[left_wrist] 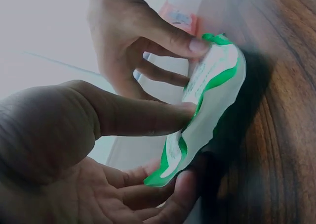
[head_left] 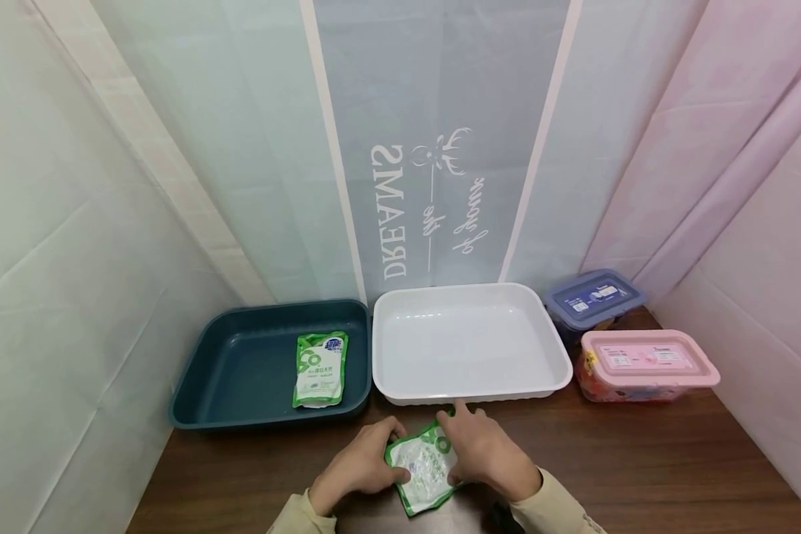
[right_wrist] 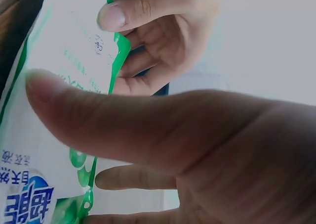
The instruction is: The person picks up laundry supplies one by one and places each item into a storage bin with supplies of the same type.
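Observation:
A white and green laundry detergent pouch [head_left: 424, 469] is held between both hands over the front of the table. My left hand [head_left: 367, 461] grips its left edge, thumb on the near face and fingers behind. On the opposite edge, my right hand [head_left: 482, 449] pinches the pouch, its thumb [right_wrist: 98, 115] lying across the printed front in the right wrist view. From the left wrist, the pouch [left_wrist: 217, 90] appears tilted and slightly bent, its edge close to the wood. A second pouch of the same look [head_left: 321, 371] lies in the dark teal tray [head_left: 247, 371].
Right behind the hands stands a white tray [head_left: 463, 341], beside the teal one. Two lidded boxes, one blue [head_left: 594, 298] and one pink [head_left: 647, 363], sit at the right on the brown wooden table [head_left: 641, 467]. Curtains [head_left: 440, 74] hang along the back and sides.

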Motion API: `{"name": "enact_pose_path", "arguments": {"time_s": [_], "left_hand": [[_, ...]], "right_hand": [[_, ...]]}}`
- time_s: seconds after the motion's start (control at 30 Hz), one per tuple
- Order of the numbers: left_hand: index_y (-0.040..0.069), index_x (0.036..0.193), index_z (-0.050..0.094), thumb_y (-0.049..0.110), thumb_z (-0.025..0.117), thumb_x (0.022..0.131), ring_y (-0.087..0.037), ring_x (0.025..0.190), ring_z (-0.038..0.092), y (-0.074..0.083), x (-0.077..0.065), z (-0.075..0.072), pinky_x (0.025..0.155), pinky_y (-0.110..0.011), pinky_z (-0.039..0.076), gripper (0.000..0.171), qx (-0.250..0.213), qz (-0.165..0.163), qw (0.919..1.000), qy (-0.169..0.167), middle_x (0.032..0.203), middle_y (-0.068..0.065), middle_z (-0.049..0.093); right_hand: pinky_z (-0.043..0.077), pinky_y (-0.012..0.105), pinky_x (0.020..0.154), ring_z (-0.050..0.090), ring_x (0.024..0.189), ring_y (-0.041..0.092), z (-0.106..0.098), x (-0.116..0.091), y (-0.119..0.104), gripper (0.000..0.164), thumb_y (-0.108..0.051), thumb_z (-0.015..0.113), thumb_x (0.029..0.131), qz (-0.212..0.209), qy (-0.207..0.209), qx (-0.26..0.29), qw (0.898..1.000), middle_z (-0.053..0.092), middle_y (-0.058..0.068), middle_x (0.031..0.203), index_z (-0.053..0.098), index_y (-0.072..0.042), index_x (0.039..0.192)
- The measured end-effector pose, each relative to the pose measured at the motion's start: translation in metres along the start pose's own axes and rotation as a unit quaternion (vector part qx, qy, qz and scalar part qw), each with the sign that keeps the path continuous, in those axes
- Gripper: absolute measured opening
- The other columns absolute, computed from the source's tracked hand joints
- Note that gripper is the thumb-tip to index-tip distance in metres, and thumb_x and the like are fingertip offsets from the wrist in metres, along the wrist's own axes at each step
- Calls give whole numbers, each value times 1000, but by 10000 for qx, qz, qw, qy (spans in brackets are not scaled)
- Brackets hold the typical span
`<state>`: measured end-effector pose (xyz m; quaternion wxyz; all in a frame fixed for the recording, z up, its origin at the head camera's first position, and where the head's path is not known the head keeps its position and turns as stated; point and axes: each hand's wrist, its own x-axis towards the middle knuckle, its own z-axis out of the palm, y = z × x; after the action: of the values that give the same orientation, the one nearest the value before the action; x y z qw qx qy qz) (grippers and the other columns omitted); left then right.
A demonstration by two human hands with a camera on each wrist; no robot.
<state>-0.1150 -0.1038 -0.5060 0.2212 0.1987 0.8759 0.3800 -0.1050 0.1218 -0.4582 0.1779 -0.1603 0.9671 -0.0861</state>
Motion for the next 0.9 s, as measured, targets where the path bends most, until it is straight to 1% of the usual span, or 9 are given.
{"name": "enact_pose_path", "arguments": {"time_s": [0.07,0.23,0.3,0.33,0.4,0.5,0.63,0.8,0.9], "left_hand": [[18,113,62,22,89,87,-15,104,64,-2,1,0,89,-39,55,38,-196,6,9998,-89,110,1,67],[23,118,65,28,85,90,-16,112,66,-51,25,17,94,-40,55,35,-708,-19,9968,-382,116,3,68],[27,122,66,32,84,92,-10,111,65,-75,36,25,92,-33,55,35,-1022,53,9933,-545,117,8,68],[26,123,68,30,83,92,-10,110,66,-78,38,24,92,-32,55,35,-1234,42,9900,-681,117,7,69],[21,128,68,24,79,95,-8,107,67,-70,35,18,89,-29,56,35,-1699,57,9801,-1029,119,6,70],[7,133,64,7,72,98,-13,102,71,-43,23,4,83,-28,57,36,-2481,57,9577,-1458,121,-3,73],[-6,135,58,-6,64,99,-19,98,73,-10,7,-13,78,-27,58,37,-3058,-26,9383,-1612,121,-15,74],[-7,139,56,-7,60,103,-16,94,74,-4,2,-22,73,-24,59,37,-3388,-106,9258,-1673,125,-20,74],[-8,141,54,-5,60,104,-16,95,75,-3,1,-28,74,-24,61,38,-3548,-33,9173,-1806,128,-20,74]], "right_hand": [[59,48,77,66,93,38,-2,-2,0,72,-29,103,69,-143,37,34,9999,58,15,120,66,-10,127],[58,47,80,66,93,33,-8,-7,0,67,-22,99,73,-405,112,286,9987,58,12,120,66,-9,130],[57,47,79,65,92,32,-10,-8,2,65,-21,97,75,-415,124,471,9980,59,12,123,66,-9,131],[57,47,79,65,93,31,-12,-9,3,64,-20,97,76,-420,127,577,9974,60,13,125,66,-8,132],[57,48,79,66,94,32,-15,-11,6,63,-20,95,79,-447,139,803,9957,61,14,128,65,-7,133],[58,53,85,68,104,37,-20,-12,11,66,-24,93,84,-495,80,1066,9930,61,17,135,63,-6,139],[57,53,92,67,112,33,-27,-13,19,65,-28,90,87,-760,94,1199,9898,65,14,132,63,-5,141],[55,44,86,62,103,20,-35,-17,26,61,-29,87,90,-1027,258,1243,9866,68,6,120,64,-4,141],[55,43,85,63,103,20,-40,-20,30,55,-31,85,93,-1125,430,1333,9837,70,4,116,66,-3,137]]}}
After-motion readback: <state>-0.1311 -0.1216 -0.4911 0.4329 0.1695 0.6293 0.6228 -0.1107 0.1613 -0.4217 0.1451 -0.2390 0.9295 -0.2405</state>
